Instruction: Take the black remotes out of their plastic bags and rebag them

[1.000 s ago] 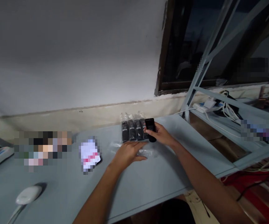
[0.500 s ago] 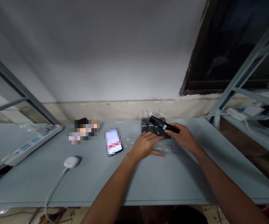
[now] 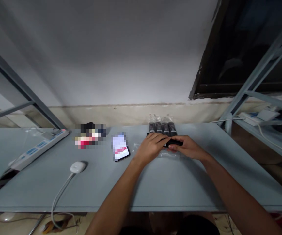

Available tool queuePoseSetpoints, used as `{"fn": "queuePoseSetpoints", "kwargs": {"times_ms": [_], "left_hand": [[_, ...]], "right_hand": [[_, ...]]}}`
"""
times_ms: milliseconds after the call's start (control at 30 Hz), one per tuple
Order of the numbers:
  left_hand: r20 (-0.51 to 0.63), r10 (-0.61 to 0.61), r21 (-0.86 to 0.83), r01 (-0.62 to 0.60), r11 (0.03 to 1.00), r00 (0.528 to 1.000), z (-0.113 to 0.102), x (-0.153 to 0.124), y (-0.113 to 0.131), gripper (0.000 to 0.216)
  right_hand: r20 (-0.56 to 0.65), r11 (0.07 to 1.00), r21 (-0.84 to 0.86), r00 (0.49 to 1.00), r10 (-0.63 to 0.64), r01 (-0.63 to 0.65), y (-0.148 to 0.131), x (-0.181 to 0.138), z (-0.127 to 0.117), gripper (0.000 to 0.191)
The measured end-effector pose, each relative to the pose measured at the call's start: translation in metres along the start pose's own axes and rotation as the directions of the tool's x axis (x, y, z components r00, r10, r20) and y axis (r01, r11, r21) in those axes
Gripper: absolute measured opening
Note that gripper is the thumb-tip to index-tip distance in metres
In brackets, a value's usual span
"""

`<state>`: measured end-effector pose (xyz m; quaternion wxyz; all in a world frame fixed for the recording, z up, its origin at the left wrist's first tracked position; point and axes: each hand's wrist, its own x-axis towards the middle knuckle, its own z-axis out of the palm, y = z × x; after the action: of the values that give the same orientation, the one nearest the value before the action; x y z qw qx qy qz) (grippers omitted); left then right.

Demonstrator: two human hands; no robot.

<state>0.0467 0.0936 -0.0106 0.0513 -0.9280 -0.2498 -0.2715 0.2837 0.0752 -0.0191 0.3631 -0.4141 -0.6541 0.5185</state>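
Note:
A row of several black remotes in clear bags (image 3: pixel 162 128) stands against the far edge of the grey table (image 3: pixel 170 186). Just in front of it my right hand (image 3: pixel 188 149) is closed on one bare black remote (image 3: pixel 174 142), held flat and sideways low over the table. My left hand (image 3: pixel 152 147) meets it from the left, fingers curled over the remote's left end. A clear plastic bag (image 3: pixel 166 154) lies on the table under both hands.
A phone (image 3: pixel 120 148) lies left of my hands, with blurred items (image 3: pixel 89 137) beyond it. A white puck with a cable (image 3: pixel 77 167) sits front left, a power strip (image 3: pixel 39 148) far left. Metal shelving with another power strip (image 3: pixel 258 117) stands to the right.
The view swung left and steadied. My right hand lowered the black remote from the row down to the table, and my left hand moved onto its left end.

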Motion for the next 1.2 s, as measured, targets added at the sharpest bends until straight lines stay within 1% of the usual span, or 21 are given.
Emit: {"fn": "queuePoseSetpoints", "kwargs": {"times_ms": [67,100,200,267,367,467,567,667,767,867,1033,1200], "left_hand": [[-0.019,0.002,-0.001,-0.002,1.000,1.000,-0.001,-0.001,-0.002,0.039],[-0.014,-0.012,-0.002,0.012,1.000,1.000,-0.002,-0.002,-0.004,0.040],[0.014,-0.110,0.000,0.110,0.994,0.994,-0.005,-0.006,-0.012,0.042],[0.034,-0.165,0.002,0.165,0.986,0.986,-0.007,-0.010,-0.019,0.043],[0.068,-0.196,-0.013,0.197,0.980,0.978,-0.008,-0.014,-0.027,0.042],[0.094,-0.193,-0.017,0.196,0.980,0.977,-0.008,-0.014,-0.028,0.041],[0.076,-0.209,-0.032,0.211,0.977,0.975,-0.010,-0.013,-0.029,0.041],[0.044,-0.270,-0.045,0.272,0.961,0.962,-0.015,-0.017,-0.037,0.041],[0.018,-0.334,-0.026,0.335,0.942,0.942,-0.020,-0.023,-0.048,0.040],[0.015,-0.356,-0.008,0.356,0.934,0.934,-0.023,-0.026,-0.053,0.038],[0.011,-0.334,-0.027,0.334,0.942,0.943,-0.023,-0.025,-0.050,0.039],[0.015,-0.340,-0.030,0.340,0.940,0.940,-0.019,-0.027,-0.053,0.041]], "right_hand": [[-0.034,1.000,-0.023,0.999,-0.014,0.013,0.003,0.002,0.000,0.043],[-0.081,0.998,-0.063,0.996,-0.030,0.025,0.006,0.004,-0.001,0.044],[-0.266,0.962,-0.268,0.956,-0.123,0.049,0.015,0.010,-0.006,0.048],[-0.325,0.945,-0.327,0.936,-0.135,0.023,0.023,0.013,-0.012,0.050],[-0.318,0.956,-0.293,0.941,-0.114,0.017,0.031,0.016,-0.017,0.047],[-0.295,0.968,-0.252,0.951,-0.097,0.021,0.030,0.016,-0.017,0.045],[-0.272,0.984,-0.179,0.962,-0.033,-0.017,0.023,0.013,-0.019,0.047],[-0.254,0.990,-0.136,0.967,0.005,-0.041,0.021,0.009,-0.028,0.049],[-0.272,0.994,-0.109,0.962,-0.020,-0.010,0.023,0.007,-0.039,0.042],[-0.289,0.996,-0.076,0.955,-0.062,0.042,0.027,0.008,-0.044,0.033],[-0.311,0.994,-0.052,0.944,-0.111,0.100,0.029,0.011,-0.036,0.029],[-0.283,0.988,-0.112,0.950,-0.133,0.105,0.029,0.011,-0.031,0.025]]}}
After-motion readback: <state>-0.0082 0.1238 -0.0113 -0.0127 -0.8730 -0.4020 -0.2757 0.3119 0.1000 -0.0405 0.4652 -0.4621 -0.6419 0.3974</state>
